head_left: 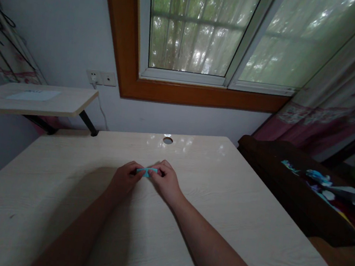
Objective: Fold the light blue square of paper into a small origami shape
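Note:
A small piece of folded turquoise paper (147,172) is held between my two hands, low over the middle of the pale wooden table (235,211). My left hand (126,175) pinches its left end between thumb and fingers. At its right end, my right hand (166,178) grips it the same way, with the thumb near the paper's centre. Fingers cover both ends, so the full shape of the paper is hidden.
A raised shelf (65,106) on black legs stands at the table's left, bearing a white sheet (34,95). The tabletop has a round cable hole (167,140) near its back edge. On the right, a dark wooden cabinet (260,158) carries assorted colourful items. A window (205,27) is ahead.

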Demonstrator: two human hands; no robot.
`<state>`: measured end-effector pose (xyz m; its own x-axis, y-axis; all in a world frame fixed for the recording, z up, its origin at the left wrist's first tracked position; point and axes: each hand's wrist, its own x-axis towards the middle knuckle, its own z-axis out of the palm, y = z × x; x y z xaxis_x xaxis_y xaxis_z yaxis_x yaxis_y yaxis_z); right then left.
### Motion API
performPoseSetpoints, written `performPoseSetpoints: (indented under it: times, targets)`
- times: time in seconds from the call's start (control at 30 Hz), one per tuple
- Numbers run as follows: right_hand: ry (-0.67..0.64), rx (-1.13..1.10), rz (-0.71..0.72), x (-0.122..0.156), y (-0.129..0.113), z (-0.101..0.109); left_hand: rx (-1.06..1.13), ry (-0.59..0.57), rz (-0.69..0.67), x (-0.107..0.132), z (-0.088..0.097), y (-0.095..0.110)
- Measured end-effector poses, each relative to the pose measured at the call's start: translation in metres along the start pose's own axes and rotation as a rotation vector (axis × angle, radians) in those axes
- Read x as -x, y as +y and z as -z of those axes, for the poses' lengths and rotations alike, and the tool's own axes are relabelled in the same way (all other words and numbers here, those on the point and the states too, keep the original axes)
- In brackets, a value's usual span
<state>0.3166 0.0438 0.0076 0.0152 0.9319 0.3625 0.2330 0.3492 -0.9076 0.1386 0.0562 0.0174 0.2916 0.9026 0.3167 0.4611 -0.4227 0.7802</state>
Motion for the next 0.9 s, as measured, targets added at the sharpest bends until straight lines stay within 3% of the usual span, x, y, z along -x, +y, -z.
performPoseSetpoints:
  times: [0.33, 0.73, 0.9]
  targets:
    - [-0.034, 0.107, 0.081, 0.003, -0.003, -0.001, -0.063, 0.017, -0.073, 0.0, -0.002, -0.002]
    - [-0.093, 0.319, 0.277, 0.003, -0.012, 0.005, -0.169, 0.028, -0.187, 0.003, -0.004, 0.0]
    - [-0.033, 0.333, 0.28, 0.001, -0.01, 0.007, -0.14, 0.063, -0.165, 0.003, -0.002, 0.001]
